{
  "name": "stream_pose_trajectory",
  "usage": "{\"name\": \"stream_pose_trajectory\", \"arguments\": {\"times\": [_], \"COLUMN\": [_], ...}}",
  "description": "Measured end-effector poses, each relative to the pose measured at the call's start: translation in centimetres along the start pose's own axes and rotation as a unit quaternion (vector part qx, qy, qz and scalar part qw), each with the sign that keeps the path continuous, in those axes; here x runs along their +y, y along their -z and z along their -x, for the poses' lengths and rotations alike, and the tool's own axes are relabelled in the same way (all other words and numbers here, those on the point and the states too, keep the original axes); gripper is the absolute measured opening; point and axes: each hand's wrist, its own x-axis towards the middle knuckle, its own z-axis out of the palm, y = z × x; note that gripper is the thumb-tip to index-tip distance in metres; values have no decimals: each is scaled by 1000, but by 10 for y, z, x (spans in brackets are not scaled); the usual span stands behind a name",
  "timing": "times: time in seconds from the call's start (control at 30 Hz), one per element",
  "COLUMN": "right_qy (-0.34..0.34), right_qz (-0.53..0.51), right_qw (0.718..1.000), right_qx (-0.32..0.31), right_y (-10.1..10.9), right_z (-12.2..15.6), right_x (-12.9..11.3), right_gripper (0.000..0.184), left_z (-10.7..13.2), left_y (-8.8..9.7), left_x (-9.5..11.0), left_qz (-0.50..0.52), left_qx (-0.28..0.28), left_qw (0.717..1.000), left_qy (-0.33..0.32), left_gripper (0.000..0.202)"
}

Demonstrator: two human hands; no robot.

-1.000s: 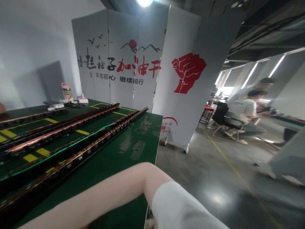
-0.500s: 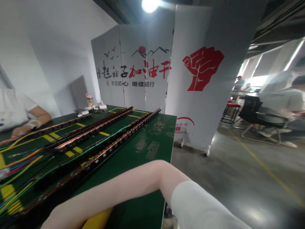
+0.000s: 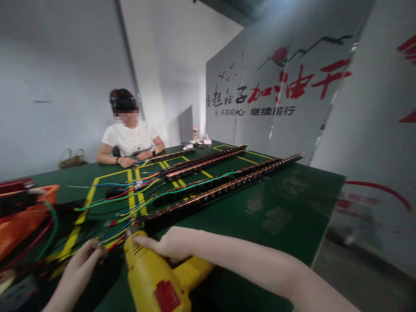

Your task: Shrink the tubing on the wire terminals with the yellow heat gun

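Note:
My right hand (image 3: pixel 169 245) grips a yellow heat gun (image 3: pixel 147 271) with a red patch on its body. The metal nozzle points away from me, close to a bundle of coloured wires. To its left, my left hand (image 3: pixel 81 262) is closed in a pinch at the ends of the wires (image 3: pixel 113 238), with small metal terminals at the fingertips. These wires run to the near end of a long black bar (image 3: pixel 224 188) with copper-coloured strips, lying across the green table. Fine detail at my left fingertips is blurred.
More long bars (image 3: pixel 201 164) lie parallel on the green table (image 3: pixel 240 234), which carries yellow tape lines. An orange container (image 3: pixel 13 229) with cables stands at the left. Across the table sits a person in a white shirt (image 3: pixel 130 138), hands at another bar.
My view has swung to the left. Both hands and the heat gun's body are now visible; before, mainly my right arm showed, with a bit of yellow beneath it.

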Motion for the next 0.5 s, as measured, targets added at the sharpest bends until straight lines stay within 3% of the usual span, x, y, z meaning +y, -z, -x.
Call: {"name": "stream_pose_trajectory", "arguments": {"times": [0.1,0.2,0.37,0.5], "right_qy": [24,19,-10,-36], "right_qz": [47,70,65,56], "right_qw": [999,997,997,997], "right_qx": [12,33,43,51], "right_y": [-7,-10,-15,-18], "right_z": [0,0,1,5], "right_x": [6,6,6,5], "right_gripper": [102,97,43,34], "left_z": [-6,-6,2,4], "left_y": [1,-4,-7,-8], "left_x": [-6,-5,-2,-2], "left_qz": [48,61,76,69], "left_qx": [33,50,63,76], "left_qw": [998,996,994,994], "left_qy": [-18,-29,-44,-46], "left_gripper": [38,27,22,24]}}
